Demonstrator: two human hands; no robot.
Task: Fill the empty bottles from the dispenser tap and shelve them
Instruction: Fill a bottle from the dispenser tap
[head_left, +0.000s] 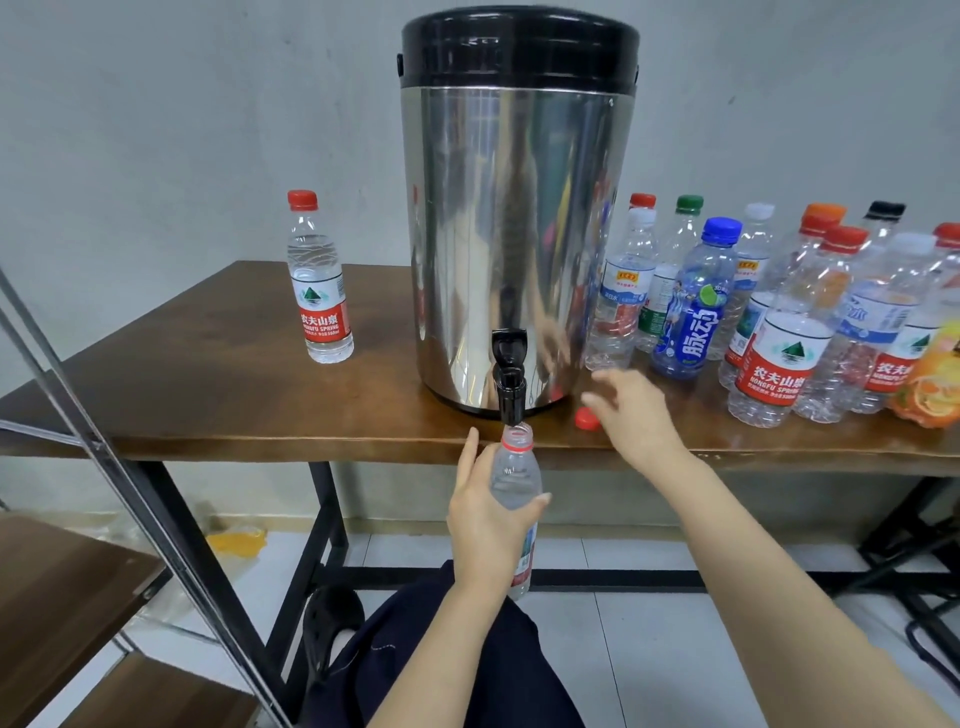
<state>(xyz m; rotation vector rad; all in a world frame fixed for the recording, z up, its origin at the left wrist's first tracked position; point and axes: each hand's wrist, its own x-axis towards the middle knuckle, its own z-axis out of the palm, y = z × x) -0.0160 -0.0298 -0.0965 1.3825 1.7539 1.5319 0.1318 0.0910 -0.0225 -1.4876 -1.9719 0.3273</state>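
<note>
A steel dispenser (519, 234) with a black lid stands on the wooden table (208, 395). Its black tap (508, 379) hangs over the front edge. My left hand (488, 514) grips an uncapped clear bottle (514, 467) upright below the table edge, its mouth right under the spout. My right hand (631, 410) hovers over the table with relaxed fingers, just right of a loose red cap (588, 419) and holding nothing. A capped, water-filled bottle (319, 291) stands left of the dispenser.
Several empty capped bottles (779, 322) crowd the table right of the dispenser. A metal-framed shelf unit with wooden boards (67, 587) stands at lower left. The person's dark-trousered leg and a black shoe (332, 618) are below, on a tiled floor.
</note>
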